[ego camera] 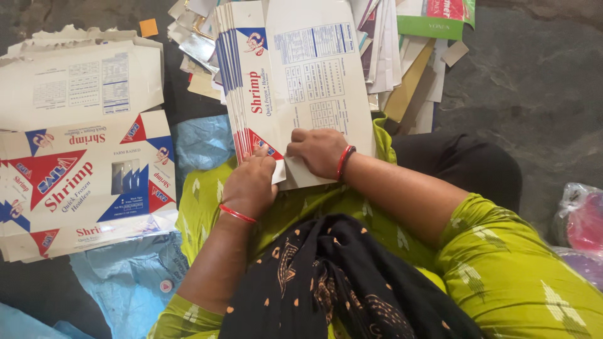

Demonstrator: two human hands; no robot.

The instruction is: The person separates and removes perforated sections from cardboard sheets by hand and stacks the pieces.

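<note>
Floor: dark grey stone (540,81) lies under you, with a crumpled pale blue plastic sheet (129,282) spread over part of it at your left.
Far left: a stack of flattened white cardboard cartons printed in red and blue (81,182) lies on the floor, well apart from your hands.
Left hand (250,185): your fingers are curled and pressed down on the near left corner of the flat white carton blank with blue stripes and a red corner (301,81); a thin red bangle (237,213) sits on that wrist.
Carton blank: it lies tilted across your lap, on your yellow-green patterned garment (502,270), its far end resting over the pile of loose papers.
Right hand (319,152): your knuckles are bent and the fingertips pinch the carton's near edge, just beside your left hand; whether the thumb is underneath cannot be told.
Behind: a heap of mixed card and paper scraps (402,56) fans out past the carton.
Far right: a pink and clear plastic bag (581,220) lies at the edge.
</note>
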